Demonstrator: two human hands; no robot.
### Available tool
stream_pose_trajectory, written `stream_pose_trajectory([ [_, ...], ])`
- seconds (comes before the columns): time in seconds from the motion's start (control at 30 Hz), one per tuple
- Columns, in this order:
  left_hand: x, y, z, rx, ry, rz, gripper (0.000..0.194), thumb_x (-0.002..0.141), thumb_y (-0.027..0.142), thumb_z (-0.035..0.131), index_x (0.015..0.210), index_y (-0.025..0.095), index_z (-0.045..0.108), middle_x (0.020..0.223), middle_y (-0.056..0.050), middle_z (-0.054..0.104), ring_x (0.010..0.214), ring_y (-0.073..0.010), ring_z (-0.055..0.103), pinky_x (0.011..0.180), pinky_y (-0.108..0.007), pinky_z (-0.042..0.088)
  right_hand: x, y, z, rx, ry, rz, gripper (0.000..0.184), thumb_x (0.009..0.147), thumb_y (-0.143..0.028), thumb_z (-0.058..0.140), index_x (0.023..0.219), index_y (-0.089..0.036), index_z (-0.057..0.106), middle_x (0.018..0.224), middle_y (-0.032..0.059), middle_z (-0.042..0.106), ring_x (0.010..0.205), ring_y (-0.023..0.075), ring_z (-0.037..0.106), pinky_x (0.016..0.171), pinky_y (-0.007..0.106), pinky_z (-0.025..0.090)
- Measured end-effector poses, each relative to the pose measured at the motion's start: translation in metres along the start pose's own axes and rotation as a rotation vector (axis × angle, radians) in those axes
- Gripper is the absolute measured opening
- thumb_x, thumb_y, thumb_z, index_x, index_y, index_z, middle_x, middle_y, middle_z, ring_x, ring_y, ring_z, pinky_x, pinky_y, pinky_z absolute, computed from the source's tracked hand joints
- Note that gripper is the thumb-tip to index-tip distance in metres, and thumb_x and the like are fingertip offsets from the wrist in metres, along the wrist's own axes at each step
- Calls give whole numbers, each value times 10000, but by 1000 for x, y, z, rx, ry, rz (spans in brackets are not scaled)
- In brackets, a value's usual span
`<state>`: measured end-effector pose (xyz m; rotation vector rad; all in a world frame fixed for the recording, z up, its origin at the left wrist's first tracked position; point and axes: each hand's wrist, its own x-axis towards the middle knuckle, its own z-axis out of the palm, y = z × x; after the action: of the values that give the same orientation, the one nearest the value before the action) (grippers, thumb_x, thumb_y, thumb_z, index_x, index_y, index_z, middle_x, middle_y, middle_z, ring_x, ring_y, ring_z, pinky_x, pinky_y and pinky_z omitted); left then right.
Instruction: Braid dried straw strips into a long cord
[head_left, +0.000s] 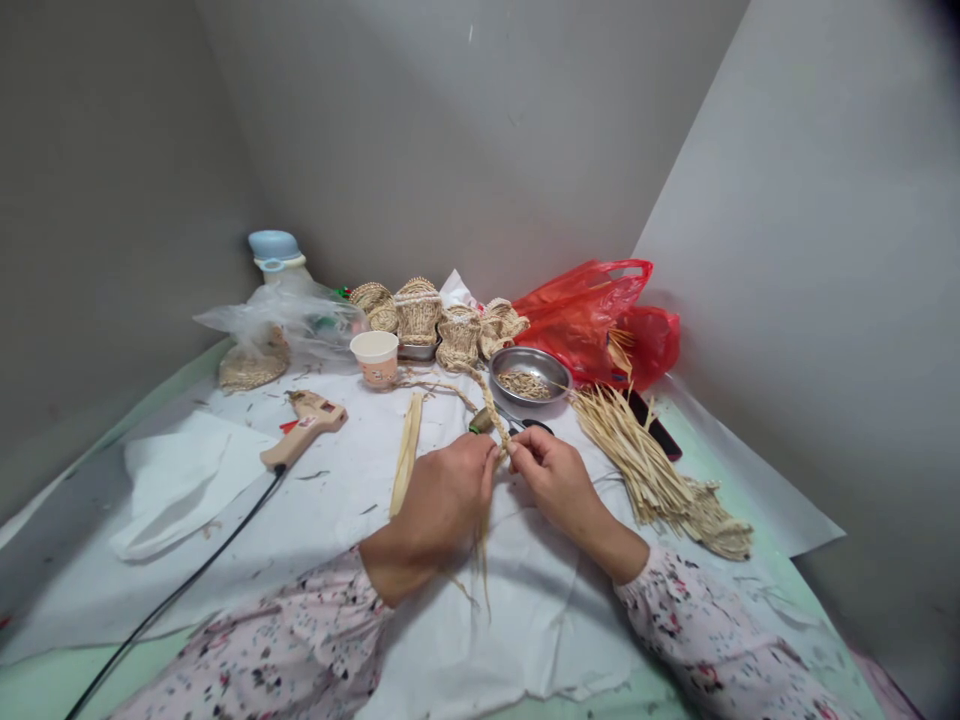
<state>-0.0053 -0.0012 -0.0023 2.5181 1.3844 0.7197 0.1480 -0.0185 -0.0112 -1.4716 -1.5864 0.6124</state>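
A tan straw braid runs from near the woven pieces at the back down to my two hands. My left hand is closed on the loose strands at the braid's lower end, and its fingertips are partly hidden. Thumb and fingers of my right hand pinch the braid's end from the other side. Loose straw strands hang down between the hands onto the white paper. Just beyond my fingers lie a spool of thread and dark-handled scissors, partly covered by the braid and hands.
A glue gun with a black cord lies left. Behind are a paper cup, woven straw pieces, a metal bowl of straw bits and a red plastic bag. A straw bundle and a phone lie right.
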Motion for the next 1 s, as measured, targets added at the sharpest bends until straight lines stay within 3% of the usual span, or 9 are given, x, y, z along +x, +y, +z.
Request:
stream_pose_trajectory([
  [0.17, -1, 7, -6, 106, 2, 17, 295, 922, 317, 322, 850, 178, 572, 828, -65, 630, 706, -195, 582, 600, -281, 348, -2, -1, 2, 32, 2, -3, 154, 825, -265, 480, 756, -196, 599, 650, -3, 625, 609, 147, 549, 608, 243, 397],
  [0.37, -4, 19, -7, 11, -99, -55, 286, 910, 301, 313, 799, 187, 551, 787, -67, 632, 669, -187, 572, 590, -279, 337, -4, -1, 4, 81, 35, 13, 168, 837, -293, 476, 779, -196, 600, 723, 7, 649, 651, 151, 564, 621, 248, 409],
  [0.53, -6, 25, -4, 21, -172, -19, 254, 882, 270, 343, 815, 176, 569, 759, -81, 644, 659, -200, 588, 589, -294, 361, -1, 3, 5, 176, 79, 78, 175, 818, -331, 496, 750, -196, 584, 636, -14, 599, 589, 146, 530, 558, 245, 393],
  [0.67, -8, 27, -2, 72, -261, 35, 275, 880, 250, 338, 817, 154, 587, 754, -112, 653, 649, -225, 611, 584, -311, 389, 2, 4, 7, 324, 61, 180, 182, 805, -349, 512, 749, -193, 587, 502, -48, 487, 479, 124, 444, 464, 233, 330],
  [0.83, -8, 26, 1, 64, -325, 64, 308, 894, 254, 317, 840, 153, 603, 766, -118, 661, 658, -235, 618, 588, -316, 386, 2, 1, 9, 602, -50, 345, 207, 788, -370, 521, 718, -180, 561, 400, -100, 311, 351, 72, 228, 366, 208, 168],
  [1.0, -10, 26, 1, -46, -269, 54, 298, 881, 306, 374, 751, 170, 604, 673, -78, 631, 581, -184, 557, 555, -284, 327, 4, 3, 8, 769, -65, 360, 165, 755, -339, 543, 708, -195, 480, 467, -96, 377, 360, 55, 198, 358, 201, 134],
])
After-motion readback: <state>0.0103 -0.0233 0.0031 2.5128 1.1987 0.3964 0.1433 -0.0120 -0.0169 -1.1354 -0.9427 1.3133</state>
